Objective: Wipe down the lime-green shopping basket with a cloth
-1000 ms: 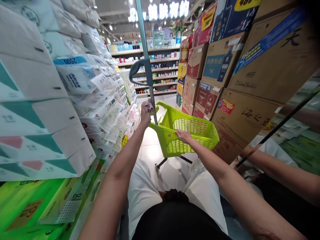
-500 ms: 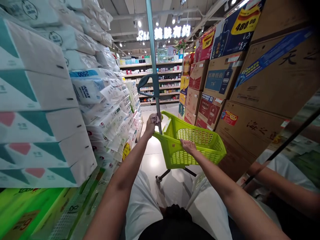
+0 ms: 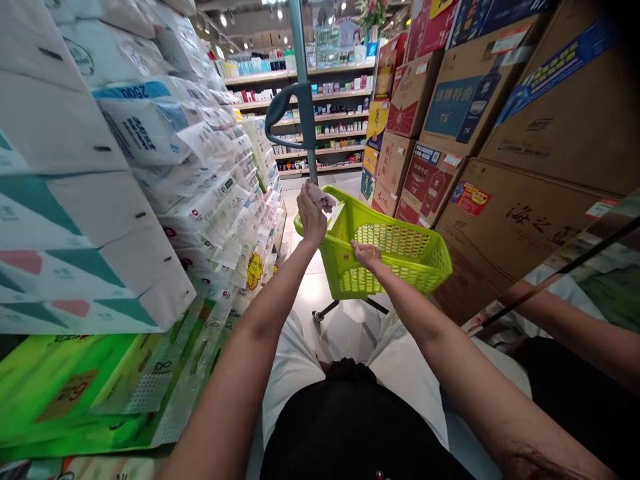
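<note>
A lime-green shopping basket cart point(image 3: 345, 280) stands in front of me, with perforated sides and dark legs on casters. From its left end rises a grey pole point(image 3: 301, 50) with a dark loop handle point(image 3: 287, 123). My left hand point(image 3: 311, 212) is closed on a crumpled pale-pink cloth point(image 3: 321, 197) at the basket's left corner, close by the pole. My right hand point(image 3: 366, 255) grips the basket's near rim, fingers curled over the edge. A white item point(image 3: 336, 217) shows inside the basket's left end; its kind is unclear.
Stacked tissue packs point(image 3: 210, 200) line the left side, above green packages point(image 3: 60, 400). Cardboard cartons point(image 3: 530, 207) rise on the right beside a reflective panel point(image 3: 560, 293). Shelves of small goods point(image 3: 340, 110) stand at the aisle's far end, past the tiled floor point(image 3: 310, 287).
My view has tipped downward. My left hand has moved with the cloth from the pole's left side to its right, over the basket corner. The right hand stays on the rim.
</note>
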`<action>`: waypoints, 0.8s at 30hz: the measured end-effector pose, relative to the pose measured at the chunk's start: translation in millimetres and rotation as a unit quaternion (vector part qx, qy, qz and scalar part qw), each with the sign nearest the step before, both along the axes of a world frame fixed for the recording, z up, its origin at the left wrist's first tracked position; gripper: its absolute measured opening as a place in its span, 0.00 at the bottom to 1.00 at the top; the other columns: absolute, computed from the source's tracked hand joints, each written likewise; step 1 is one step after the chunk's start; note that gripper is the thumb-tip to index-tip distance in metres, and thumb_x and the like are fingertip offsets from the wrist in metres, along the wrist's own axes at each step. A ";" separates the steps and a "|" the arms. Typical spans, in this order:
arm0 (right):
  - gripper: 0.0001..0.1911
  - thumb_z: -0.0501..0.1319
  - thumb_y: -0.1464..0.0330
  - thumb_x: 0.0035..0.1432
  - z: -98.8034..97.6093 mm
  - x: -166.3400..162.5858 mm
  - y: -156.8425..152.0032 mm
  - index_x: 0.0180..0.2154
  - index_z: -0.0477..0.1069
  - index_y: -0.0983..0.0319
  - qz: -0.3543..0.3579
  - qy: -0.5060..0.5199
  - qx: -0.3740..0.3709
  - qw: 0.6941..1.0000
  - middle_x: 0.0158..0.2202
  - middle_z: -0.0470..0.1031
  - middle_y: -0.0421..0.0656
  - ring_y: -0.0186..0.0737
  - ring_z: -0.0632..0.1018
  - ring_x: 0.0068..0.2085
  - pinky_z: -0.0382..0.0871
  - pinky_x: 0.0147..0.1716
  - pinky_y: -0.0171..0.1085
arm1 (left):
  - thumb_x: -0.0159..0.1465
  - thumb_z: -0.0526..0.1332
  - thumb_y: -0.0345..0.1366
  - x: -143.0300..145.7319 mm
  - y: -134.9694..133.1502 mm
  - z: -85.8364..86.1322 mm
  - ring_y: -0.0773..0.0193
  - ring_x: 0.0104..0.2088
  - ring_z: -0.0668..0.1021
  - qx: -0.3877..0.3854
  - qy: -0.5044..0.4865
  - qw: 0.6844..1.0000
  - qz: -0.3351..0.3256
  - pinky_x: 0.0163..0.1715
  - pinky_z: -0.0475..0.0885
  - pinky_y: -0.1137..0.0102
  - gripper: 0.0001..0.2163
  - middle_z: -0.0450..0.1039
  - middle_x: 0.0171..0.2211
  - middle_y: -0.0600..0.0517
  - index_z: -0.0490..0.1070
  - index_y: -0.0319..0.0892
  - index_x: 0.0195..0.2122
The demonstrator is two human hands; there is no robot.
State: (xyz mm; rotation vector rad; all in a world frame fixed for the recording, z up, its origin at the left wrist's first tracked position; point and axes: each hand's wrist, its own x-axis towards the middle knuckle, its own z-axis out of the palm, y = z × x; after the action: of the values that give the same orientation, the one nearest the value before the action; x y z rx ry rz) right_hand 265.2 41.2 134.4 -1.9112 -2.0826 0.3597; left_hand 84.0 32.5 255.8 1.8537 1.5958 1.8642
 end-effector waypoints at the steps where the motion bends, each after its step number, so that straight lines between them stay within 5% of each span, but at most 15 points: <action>1: 0.40 0.34 0.47 0.73 -1.1 1.5 0.3 0.49 0.82 0.54 -0.002 -0.002 0.000 1.000 0.48 0.83 0.47 0.47 0.80 0.47 0.66 0.43 0.38 | 0.62 0.60 0.22 3.6 1.9 -1.8 0.43 0.69 0.62 0.001 0.004 1.000 0.016 0.65 0.63 0.50 0.35 0.59 0.66 0.35 0.52 0.42 0.70; 8: 0.39 0.35 0.49 0.74 -3.0 4.0 1.4 0.47 0.83 0.56 -0.005 -0.018 0.006 1.000 0.46 0.83 0.49 0.48 0.80 0.44 0.65 0.39 0.38 | 0.59 0.57 0.19 15.6 -13.0 -53.4 0.42 0.65 0.66 -0.116 0.019 0.990 0.074 0.63 0.59 0.43 0.32 0.65 0.60 0.35 0.56 0.42 0.65; 14: 0.35 0.39 0.48 0.74 -6.1 5.1 2.5 0.48 0.83 0.54 -0.010 0.001 0.020 1.000 0.44 0.84 0.47 0.45 0.80 0.43 0.64 0.39 0.35 | 0.57 0.59 0.21 15.6 2.5 -25.6 0.43 0.63 0.68 -0.092 0.019 0.991 0.096 0.62 0.60 0.48 0.27 0.68 0.58 0.39 0.62 0.45 0.58; 20: 0.32 0.42 0.49 0.73 -8.9 22.8 7.2 0.44 0.83 0.53 -0.003 -0.004 0.037 0.999 0.44 0.84 0.44 0.43 0.80 0.44 0.62 0.38 0.35 | 0.54 0.59 0.19 -4.3 -6.8 -37.0 0.46 0.46 0.79 -0.118 0.051 0.991 -0.036 0.57 0.64 0.44 0.18 0.75 0.38 0.47 0.68 0.44 0.43; 24: 0.34 0.42 0.50 0.73 -8.5 31.7 14.0 0.41 0.84 0.56 -0.024 0.002 0.017 1.000 0.43 0.84 0.45 0.43 0.80 0.43 0.61 0.36 0.35 | 0.49 0.62 0.17 -7.7 -14.1 -47.4 0.45 0.45 0.79 -0.111 0.085 0.984 -0.106 0.56 0.64 0.40 0.19 0.76 0.37 0.47 0.69 0.44 0.40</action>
State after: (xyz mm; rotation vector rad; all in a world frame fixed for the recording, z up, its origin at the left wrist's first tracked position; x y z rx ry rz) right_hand 296.9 55.2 125.9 -1.9351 -2.0237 0.3136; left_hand 76.3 18.5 208.4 2.0346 1.5093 1.4146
